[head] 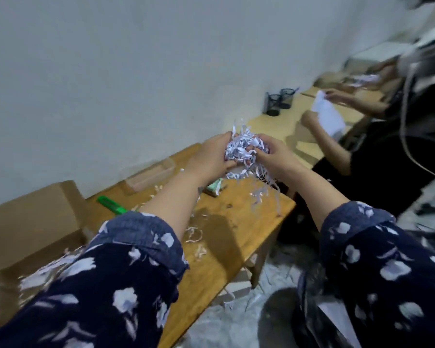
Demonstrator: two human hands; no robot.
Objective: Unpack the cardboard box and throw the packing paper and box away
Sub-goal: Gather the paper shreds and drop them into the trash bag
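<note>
While both hands meet above table, cardboard box (28, 222) stands open at 8 o'clock, shredded paper inside. Green cutter (111, 205) lies on table (231, 222) just right of box; clear plastic tray (150, 175) near wall behind it. Left hand (211, 156) and right hand (271, 156), fingers curled, squeeze wad of shredded paper (241, 151) between them at centre, strands hanging down. Loose shreds scattered on table. At 2 o'clock, second person holds white sheet (328, 115).
</note>
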